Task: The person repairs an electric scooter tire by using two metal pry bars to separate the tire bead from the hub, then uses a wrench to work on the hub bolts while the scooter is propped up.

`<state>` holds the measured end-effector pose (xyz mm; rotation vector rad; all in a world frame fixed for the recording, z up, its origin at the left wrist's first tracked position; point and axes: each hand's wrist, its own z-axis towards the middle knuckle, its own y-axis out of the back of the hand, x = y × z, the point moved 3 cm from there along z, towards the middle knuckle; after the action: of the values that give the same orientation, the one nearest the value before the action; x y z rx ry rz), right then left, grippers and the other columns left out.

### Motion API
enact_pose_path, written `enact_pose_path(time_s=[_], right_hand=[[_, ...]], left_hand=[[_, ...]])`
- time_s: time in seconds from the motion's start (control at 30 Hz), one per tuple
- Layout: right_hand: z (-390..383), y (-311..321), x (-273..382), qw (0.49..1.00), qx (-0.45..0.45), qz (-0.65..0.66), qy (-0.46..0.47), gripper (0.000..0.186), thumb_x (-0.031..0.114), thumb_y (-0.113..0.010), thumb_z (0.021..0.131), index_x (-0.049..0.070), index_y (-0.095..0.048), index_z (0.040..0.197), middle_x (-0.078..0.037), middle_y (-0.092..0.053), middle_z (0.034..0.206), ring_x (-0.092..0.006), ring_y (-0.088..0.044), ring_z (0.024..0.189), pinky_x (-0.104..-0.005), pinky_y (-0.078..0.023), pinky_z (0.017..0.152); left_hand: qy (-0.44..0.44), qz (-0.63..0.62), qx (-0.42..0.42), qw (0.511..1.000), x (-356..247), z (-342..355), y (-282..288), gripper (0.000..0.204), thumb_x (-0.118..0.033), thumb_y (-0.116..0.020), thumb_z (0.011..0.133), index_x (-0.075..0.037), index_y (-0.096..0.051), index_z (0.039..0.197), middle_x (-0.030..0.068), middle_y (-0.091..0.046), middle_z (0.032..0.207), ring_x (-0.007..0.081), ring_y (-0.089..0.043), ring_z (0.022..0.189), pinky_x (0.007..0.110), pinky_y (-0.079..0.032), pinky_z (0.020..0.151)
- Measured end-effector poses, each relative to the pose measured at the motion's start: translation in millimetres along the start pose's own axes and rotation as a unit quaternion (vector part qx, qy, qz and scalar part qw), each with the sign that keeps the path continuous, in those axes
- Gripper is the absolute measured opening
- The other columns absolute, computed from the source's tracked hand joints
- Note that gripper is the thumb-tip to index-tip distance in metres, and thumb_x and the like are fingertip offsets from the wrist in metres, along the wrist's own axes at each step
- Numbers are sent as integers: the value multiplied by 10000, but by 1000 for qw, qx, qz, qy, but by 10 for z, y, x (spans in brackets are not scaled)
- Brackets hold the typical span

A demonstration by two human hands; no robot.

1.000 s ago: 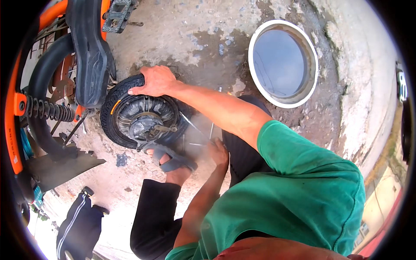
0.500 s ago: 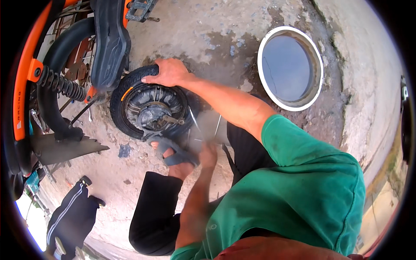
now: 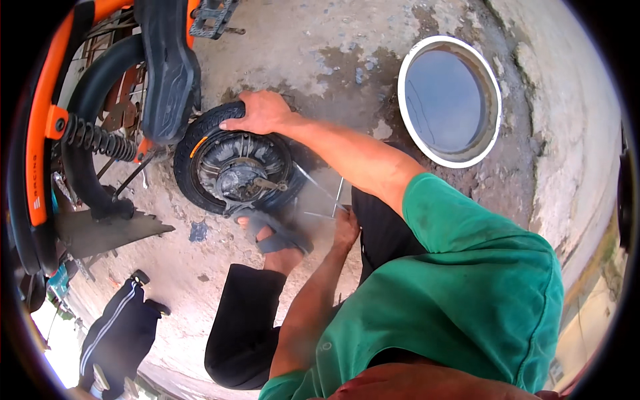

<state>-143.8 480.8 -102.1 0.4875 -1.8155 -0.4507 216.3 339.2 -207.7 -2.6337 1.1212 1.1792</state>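
Note:
My right hand point(image 3: 263, 113) grips the top of the black tyre on a wheel point(image 3: 238, 170), with my thumb on the sidewall. The wheel has a grimy metal hub with a short axle fitting. My left hand point(image 3: 346, 225) is closed on a thin silver metal tool point(image 3: 338, 196), whose rods lie beside the wheel's right side; their far ends are blurred. My foot in a grey sandal point(image 3: 279, 241) is against the bottom of the wheel.
An orange-and-black two-wheeler frame point(image 3: 50, 153) with a spring, pedal and footboard stands at left. A white-rimmed basin of water point(image 3: 447, 93) sits on stained concrete point(image 3: 320, 33) at upper right. Another person's dark striped trouser legs point(image 3: 123, 333) show at lower left. A dark torn sheet point(image 3: 107, 233) lies below the frame.
Since half a second ago, my left hand has moved up and right along with the silver tool. My right hand stays on the tyre. The whole view has shifted slightly.

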Motion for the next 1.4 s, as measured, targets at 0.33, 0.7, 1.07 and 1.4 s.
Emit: enact_pose_path(time_s=[0.33, 0.7, 1.07, 1.4], right_hand=[[26, 35, -29, 1000, 24, 18, 5, 888, 769, -744, 820, -17, -715, 1232, -302, -755, 1140, -479, -721, 1113, -532, -562, 982], [-565, -186, -532, 986, -16, 153, -61, 781, 645, -714, 932, 48, -624, 1427, -291, -728, 1274, -466, -685, 1228, -525, -535, 1056], [-697, -577, -913, 964, -113, 181, -160, 899, 701, -766, 885, -46, -641, 1369, -259, -775, 1119, -402, -748, 1112, -465, -568, 966], [-611, -611, -1078, 948, -77, 275, -143, 1120, 775, -733, 861, -119, -536, 1505, -353, -629, 1445, -454, -609, 1381, -458, -474, 1174]], left_hand=[[63, 182, -32, 981, 303, 61, 186, 336, -347, -569, 1085, -22, -644, 1130, 291, -655, 1216, 532, -641, 1085, 608, -506, 927], [108, 232, 62, 965, 194, -39, 567, 529, -432, -547, 1072, 6, -563, 1368, 321, -621, 1389, 518, -593, 1308, 574, -487, 1075], [77, 181, 87, 977, 319, -14, 503, 399, -378, -562, 1077, -14, -667, 1202, 280, -690, 1242, 490, -669, 1149, 570, -528, 996], [106, 97, 184, 972, 165, -25, 755, 357, -386, -617, 1054, -40, -686, 1107, 136, -754, 937, 278, -740, 800, 429, -610, 712]])
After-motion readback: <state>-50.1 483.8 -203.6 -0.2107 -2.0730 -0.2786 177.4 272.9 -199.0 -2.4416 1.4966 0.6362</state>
